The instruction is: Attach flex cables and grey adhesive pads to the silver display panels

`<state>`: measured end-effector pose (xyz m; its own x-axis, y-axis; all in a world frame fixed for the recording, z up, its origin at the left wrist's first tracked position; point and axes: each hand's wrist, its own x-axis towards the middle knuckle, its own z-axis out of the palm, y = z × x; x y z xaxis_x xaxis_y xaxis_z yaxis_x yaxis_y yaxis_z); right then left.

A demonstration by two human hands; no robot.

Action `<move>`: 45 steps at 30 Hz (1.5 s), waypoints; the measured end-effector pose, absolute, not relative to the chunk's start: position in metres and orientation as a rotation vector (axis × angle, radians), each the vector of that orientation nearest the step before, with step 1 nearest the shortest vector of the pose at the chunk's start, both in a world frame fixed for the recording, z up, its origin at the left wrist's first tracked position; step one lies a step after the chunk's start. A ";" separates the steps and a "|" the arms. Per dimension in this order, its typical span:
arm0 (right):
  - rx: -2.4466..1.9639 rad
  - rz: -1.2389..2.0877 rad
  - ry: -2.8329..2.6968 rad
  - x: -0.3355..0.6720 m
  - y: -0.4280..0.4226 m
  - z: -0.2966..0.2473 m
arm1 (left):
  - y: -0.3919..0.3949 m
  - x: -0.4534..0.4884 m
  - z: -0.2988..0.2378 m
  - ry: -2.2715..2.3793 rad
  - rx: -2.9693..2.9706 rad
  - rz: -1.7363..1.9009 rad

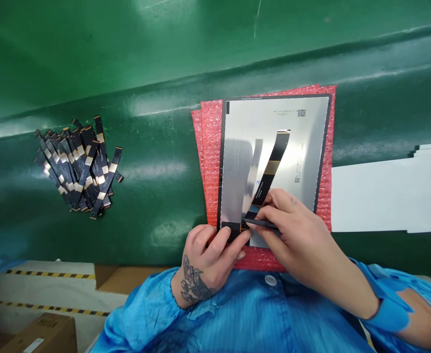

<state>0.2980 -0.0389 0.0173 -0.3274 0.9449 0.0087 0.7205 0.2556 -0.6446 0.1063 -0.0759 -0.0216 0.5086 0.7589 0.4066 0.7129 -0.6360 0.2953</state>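
A display panel (313, 147) lies with its silvery back up, dark-edged, on red bubble wrap. Slanting across it is a black flex cable (279, 147) with a gold-coloured band; its lower end reaches the panel's near edge. In my right hand (292, 230), closed, are dark tweezers (259, 223), their tip at that lower end. My right fingers also touch the cable's edge. My left hand (215, 250) grips the panel's near left corner, fingertips on the black strip and index finger close to the tweezer tip. The joint between cable and panel is partly hidden by my fingers.
A loose pile of similar flex cables (79, 166) lies on the green table mat (156, 196) at left. Red bubble-wrap sheets (211, 147) stick out beneath the panel. White sheets (377, 196) lie at right. Cardboard boxes (40, 336) stand on the floor below.
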 end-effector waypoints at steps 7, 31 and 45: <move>-1.875 0.388 -1.996 0.322 -0.039 0.010 | -0.078 0.108 -0.016 1.448 2.465 0.808; -1.683 0.768 -1.793 0.363 -0.056 -0.012 | -0.044 0.106 0.003 1.853 1.513 0.793; -1.379 0.980 -1.725 0.358 -0.063 -0.010 | -0.007 0.092 0.029 1.668 1.200 0.812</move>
<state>0.3583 -0.0630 -0.0099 -0.1791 0.9814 0.0690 0.4432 0.1431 -0.8849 0.0924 -0.0072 0.0294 -0.1251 0.9497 -0.2872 0.3595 0.3132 0.8790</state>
